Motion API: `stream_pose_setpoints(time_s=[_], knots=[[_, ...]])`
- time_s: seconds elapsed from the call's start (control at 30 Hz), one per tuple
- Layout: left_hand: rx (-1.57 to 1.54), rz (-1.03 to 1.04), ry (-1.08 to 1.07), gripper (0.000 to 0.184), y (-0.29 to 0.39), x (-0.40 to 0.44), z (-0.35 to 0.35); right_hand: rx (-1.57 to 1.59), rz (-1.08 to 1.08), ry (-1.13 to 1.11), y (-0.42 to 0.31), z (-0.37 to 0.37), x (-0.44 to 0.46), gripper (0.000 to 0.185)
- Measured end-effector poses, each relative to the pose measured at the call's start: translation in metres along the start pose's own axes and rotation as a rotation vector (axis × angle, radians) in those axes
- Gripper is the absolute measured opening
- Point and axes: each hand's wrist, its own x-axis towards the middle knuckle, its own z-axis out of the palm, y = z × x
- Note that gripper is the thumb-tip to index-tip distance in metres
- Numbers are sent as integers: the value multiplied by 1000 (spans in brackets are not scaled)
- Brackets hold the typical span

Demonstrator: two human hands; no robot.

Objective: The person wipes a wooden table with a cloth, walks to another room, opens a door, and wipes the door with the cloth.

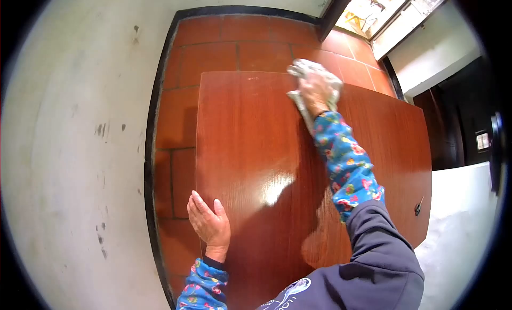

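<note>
Here, left hand (210, 224), fingers together; right hand (316, 91) on cloth (307, 68), fingers too blurred to tell; shirt lettering (290, 295) seems illegible.

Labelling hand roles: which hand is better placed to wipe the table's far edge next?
Probably the right hand: it has the cloth at that edge of the table. The left hand is at the left edge, away from the cloth.

A: Desk (245, 123) surface?
B: Wood-grain, smooth, glossy, throwing glare.
A: Rag (305, 67)?
B: Cloth, crumpled.
A: Floral sleeve (346, 158)?
B: Printed fabric, matt.
A: Floor tiles (208, 59)?
B: Terracotta-looking, low sheen. Wall (64, 123) matt, scuffed.
</note>
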Motion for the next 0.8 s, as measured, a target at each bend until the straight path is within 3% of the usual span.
stream_pose_setpoints(time_s=[0.03, 0.1, 0.17, 0.23, 0.3, 0.33, 0.47, 0.63, 0.8], knots=[[9, -1, 5, 66, 1, 0, 0, 84, -49, 5, -32, 12, 2, 39], [12, 0, 17, 67, 2, 0, -1, 36, -177, -325, -120, -17, -5, 55], [29, 6, 36, 67, 2, 0, 2, 234, -293, -268, -192, -43, -23, 49], [24, -17, 27, 67, 1, 0, 2, 466, -257, -141, -251, 14, -42, 42], [-19, -31, 24, 67, 5, 4, -4, 496, -403, -316, -275, -25, -61, 36], [-64, -52, 18, 68, 6, 6, -6, 535, -491, -223, -281, -28, -74, 33], [-262, -107, 175, 68, 6, 2, -2, 686, -696, -257, -260, -68, -134, 29], [-491, -105, 404, 69, -4, 5, 6, 757, -798, -460, -224, -142, -214, 45], [-521, -82, 276, 58, -25, -83, -8, 760, -819, -328, -148, -207, -323, 36]])
